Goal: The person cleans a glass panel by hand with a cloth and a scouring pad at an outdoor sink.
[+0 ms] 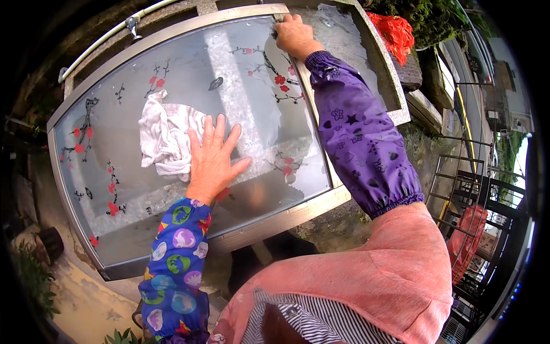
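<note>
A framed glass panel (189, 137), painted with red blossoms and dark branches, lies wet and tilted in front of me. My left hand (213, 152) is pressed flat on the glass, fingers spread. Its fingertips touch the right edge of a crumpled whitish cloth (171, 135). At the far right corner, my right hand (297, 37) is closed over the panel's metal frame (321, 135); what lies under its fingers is hidden. Patterned sleeve covers are on both forearms, blue on the left and purple on the right.
The panel rests across a stone basin (395, 94) holding water at the far right. A tap (133, 27) and white pipe (109, 35) run along the far left. A red plastic bag (394, 35) lies beyond the basin. Metal railings (458, 189) stand at the right.
</note>
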`<state>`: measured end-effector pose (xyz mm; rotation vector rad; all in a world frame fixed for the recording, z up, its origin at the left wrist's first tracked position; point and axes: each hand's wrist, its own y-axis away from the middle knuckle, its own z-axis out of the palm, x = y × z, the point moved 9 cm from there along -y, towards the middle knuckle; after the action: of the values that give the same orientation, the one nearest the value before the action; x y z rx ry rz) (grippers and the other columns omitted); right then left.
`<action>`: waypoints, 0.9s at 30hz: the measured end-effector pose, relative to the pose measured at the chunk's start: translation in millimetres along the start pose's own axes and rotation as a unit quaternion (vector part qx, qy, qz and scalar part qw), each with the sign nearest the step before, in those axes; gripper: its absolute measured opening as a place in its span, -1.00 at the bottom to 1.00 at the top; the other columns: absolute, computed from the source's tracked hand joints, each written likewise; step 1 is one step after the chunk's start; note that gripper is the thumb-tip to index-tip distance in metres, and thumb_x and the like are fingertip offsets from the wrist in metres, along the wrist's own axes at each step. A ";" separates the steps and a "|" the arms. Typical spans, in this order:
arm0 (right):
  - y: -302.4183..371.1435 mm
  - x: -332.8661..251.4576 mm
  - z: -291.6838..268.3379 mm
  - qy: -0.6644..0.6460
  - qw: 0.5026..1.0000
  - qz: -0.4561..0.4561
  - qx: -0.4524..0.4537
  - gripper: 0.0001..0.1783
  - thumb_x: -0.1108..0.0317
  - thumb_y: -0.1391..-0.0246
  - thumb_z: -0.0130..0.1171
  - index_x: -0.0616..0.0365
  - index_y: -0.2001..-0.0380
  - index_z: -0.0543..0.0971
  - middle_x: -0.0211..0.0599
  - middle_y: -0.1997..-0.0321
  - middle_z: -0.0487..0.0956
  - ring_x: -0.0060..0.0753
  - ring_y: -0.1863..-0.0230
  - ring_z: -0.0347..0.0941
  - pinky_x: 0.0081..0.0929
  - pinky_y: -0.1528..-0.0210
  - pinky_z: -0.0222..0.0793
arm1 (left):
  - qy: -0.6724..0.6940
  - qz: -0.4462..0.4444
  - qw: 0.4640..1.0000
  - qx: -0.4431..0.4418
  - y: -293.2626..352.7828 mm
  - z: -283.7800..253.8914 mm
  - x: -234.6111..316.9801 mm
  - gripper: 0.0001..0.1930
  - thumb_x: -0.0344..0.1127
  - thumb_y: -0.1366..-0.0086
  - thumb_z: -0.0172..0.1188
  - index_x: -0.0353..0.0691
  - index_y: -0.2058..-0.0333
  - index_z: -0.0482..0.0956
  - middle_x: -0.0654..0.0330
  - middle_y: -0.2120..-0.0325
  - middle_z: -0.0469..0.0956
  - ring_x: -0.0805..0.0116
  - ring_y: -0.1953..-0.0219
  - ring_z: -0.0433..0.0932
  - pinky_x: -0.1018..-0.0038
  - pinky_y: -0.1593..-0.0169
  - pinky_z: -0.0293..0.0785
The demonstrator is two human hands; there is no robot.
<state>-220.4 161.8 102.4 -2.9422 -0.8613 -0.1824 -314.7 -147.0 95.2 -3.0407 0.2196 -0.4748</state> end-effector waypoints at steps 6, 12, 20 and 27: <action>111.1 3.4 -13.2 -0.069 0.996 -0.063 0.007 -0.76 0.35 0.08 0.12 -0.02 0.29 0.65 -0.25 0.07 0.46 -0.14 -0.06 0.33 -0.09 0.07 0.38 | 0.007 -0.010 1.000 -0.008 0.0 -2.1 1.9 -0.23 0.15 -0.06 0.23 0.03 -0.24 0.29 0.03 -0.34 0.01 -0.03 -0.39 -0.10 -0.23 -0.28 -0.21; -31.2 31.1 -8.5 0.009 0.997 0.039 0.068 -0.71 0.36 0.09 0.11 0.05 0.23 0.64 -0.27 0.07 0.51 -0.13 -0.01 0.38 -0.20 0.04 0.41 | -0.006 0.020 1.000 -0.005 -8.9 1.4 13.6 -0.23 0.16 -0.06 0.23 0.05 -0.24 0.29 0.06 -0.34 0.01 -0.02 -0.38 -0.08 -0.23 -0.28 -0.20; 88.5 6.7 -27.0 -0.144 0.972 -0.187 0.010 -0.75 0.34 0.04 0.11 0.04 0.25 0.64 -0.27 0.05 0.53 -0.22 0.03 0.41 -0.27 0.08 0.41 | -0.054 -0.003 0.998 -0.024 5.6 -0.2 0.4 -0.25 0.13 -0.11 0.21 0.08 -0.27 0.25 0.09 -0.35 0.02 0.02 -0.39 -0.08 -0.17 -0.30 -0.22; 205.9 221.1 101.2 -0.119 0.978 0.171 -0.025 -0.61 0.26 0.07 0.16 -0.08 0.08 0.60 -0.25 -0.04 0.53 -0.10 -0.06 0.42 -0.18 -0.11 0.36 | -0.063 0.021 0.998 -0.017 -9.0 1.7 13.9 -0.25 0.13 -0.13 0.20 0.08 -0.28 0.22 0.09 -0.35 0.02 0.00 -0.38 -0.07 -0.21 -0.28 -0.21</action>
<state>85.3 116.7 24.7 -3.1418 -0.3595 0.1736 -299.9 -140.2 98.4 -3.0786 0.2867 -0.2766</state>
